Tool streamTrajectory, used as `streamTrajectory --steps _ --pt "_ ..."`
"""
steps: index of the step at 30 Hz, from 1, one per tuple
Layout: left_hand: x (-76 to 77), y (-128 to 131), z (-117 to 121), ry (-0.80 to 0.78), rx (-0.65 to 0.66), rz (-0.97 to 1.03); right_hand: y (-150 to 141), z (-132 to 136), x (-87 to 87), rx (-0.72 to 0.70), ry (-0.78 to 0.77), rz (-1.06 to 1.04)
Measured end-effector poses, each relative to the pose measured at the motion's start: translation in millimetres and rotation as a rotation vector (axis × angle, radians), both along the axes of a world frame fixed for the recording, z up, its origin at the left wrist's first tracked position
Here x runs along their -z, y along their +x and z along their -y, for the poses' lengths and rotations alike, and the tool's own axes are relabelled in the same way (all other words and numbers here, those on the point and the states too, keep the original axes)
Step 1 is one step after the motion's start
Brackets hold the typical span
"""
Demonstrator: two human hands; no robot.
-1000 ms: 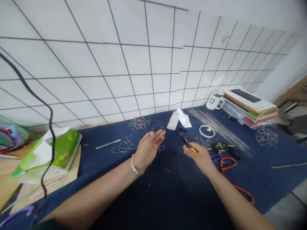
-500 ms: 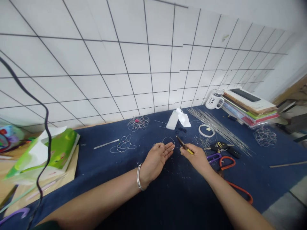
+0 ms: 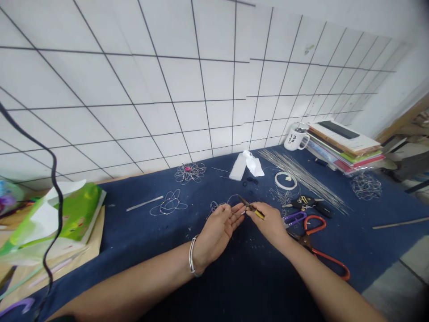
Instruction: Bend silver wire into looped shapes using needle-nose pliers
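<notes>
My left hand (image 3: 217, 226), palm up with a silver bangle at the wrist, pinches a thin looped wire (image 3: 213, 205) between thumb and index finger. Its other fingers stretch toward the right. My right hand (image 3: 270, 223) is wrapped round small pliers (image 3: 257, 213) with yellow on the handle. The dark jaws of the pliers point up and left, right beside the left fingertips. Where the wire runs between the fingers is too small to make out. Left of the hands lies a looped wire piece with beads (image 3: 169, 205), near a flat metal strip (image 3: 145, 204).
Along the back are a wire flower (image 3: 190, 173), a white wire coil (image 3: 285, 180), a bundle of straight wires (image 3: 301, 176) and a white mug (image 3: 295, 137). Orange-handled scissors (image 3: 331, 264) and black cutters (image 3: 306, 202) lie right. A green tissue pack (image 3: 80, 214) sits left.
The pliers and my right hand have moved left, so the jaws now meet the left fingertips. The looped wire shows more beside my left thumb. The whole view has shifted slightly.
</notes>
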State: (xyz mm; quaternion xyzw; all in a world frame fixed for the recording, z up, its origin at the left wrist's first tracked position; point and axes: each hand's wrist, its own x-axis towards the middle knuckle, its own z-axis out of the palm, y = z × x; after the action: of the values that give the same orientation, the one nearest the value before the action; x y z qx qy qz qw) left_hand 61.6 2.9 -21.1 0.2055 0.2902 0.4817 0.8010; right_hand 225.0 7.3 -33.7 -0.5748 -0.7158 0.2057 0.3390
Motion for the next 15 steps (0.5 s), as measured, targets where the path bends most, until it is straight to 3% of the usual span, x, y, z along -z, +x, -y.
streamTrajectory --steps 4,10,15 --pt "1.2 -1 -1 0.026 0.019 -0.053 3 -2 -1.1 0.022 -0.020 -0.045" --pt "8.6 -4 -11 0.167 0.091 -0.354 21 -9 -16.0 0.129 -0.053 -0.223" --pt "9.5 -4 -14 0.354 0.207 -0.524 26 -11 -19.3 0.017 -0.228 -0.413"
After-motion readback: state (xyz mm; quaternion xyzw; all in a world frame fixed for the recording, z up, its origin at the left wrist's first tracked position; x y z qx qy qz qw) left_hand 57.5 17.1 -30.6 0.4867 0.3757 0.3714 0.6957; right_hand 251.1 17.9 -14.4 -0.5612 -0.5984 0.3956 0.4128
